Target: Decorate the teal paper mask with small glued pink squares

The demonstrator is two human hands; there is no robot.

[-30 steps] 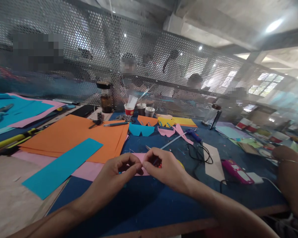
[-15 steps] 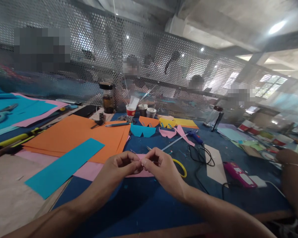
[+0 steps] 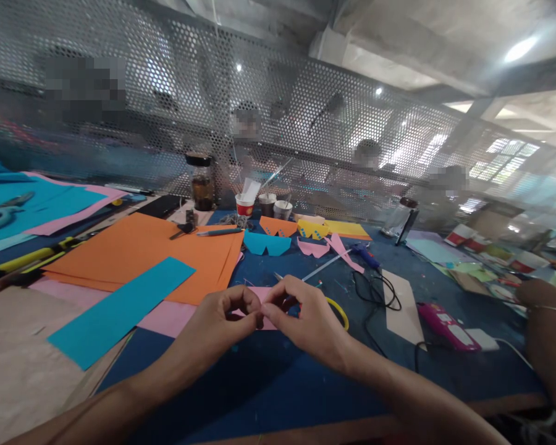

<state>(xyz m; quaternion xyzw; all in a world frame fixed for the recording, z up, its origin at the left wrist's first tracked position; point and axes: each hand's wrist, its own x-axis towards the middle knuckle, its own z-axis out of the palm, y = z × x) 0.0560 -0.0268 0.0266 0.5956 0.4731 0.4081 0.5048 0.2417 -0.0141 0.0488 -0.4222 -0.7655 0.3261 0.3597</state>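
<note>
My left hand [image 3: 229, 315] and my right hand [image 3: 303, 315] meet at the fingertips above the blue table. Both are closed in a pinch, and whatever lies between the fingers is too small to make out. Below them is a pink paper piece [image 3: 262, 292], partly covered by my hands. Beside my right hand a yellow scissor handle [image 3: 341, 314] shows. Beyond my hands lie mask-shaped paper cut-outs: a blue one [image 3: 267, 245], an orange one [image 3: 278, 227], a yellow one [image 3: 312, 230] and a pink one [image 3: 312, 248].
Orange sheets [image 3: 139, 247] lie left under a blue paper strip [image 3: 120, 312]. A blue glue gun [image 3: 367, 256] with black cable, a beige card [image 3: 401, 303] and a magenta device [image 3: 449, 326] are right. Paper cups [image 3: 244, 207] and a jar [image 3: 202, 188] stand behind. Another person's arm [image 3: 547, 334] is far right.
My fingertips have shifted slightly, with the left fingers more curled and the hands still meeting over the pink paper. Objects on the table have stayed in place.
</note>
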